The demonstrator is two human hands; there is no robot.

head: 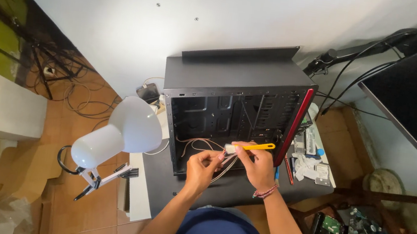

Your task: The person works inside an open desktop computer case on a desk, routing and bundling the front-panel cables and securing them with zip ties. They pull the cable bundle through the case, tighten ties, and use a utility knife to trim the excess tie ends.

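In front of the open black computer case (234, 120), which lies on the dark bench (221, 189), your two hands meet over a bundle of thin wires (200, 143). Your left hand (201, 167) pinches the loose end of the bundle between thumb and fingers. Your right hand (258, 165) is closed around a small brush with a yellow handle (249, 147), its pale head set just beside the wire ends. The wires trail back into the case, so they remain attached there. The case interior appears stripped: side panel off, no board visible inside. Judging from this, the work is at a mid stage. Loose small parts (310, 162) lie on the bench to your right, near the case's red edge. A white desk lamp (117, 138) stands at your left.
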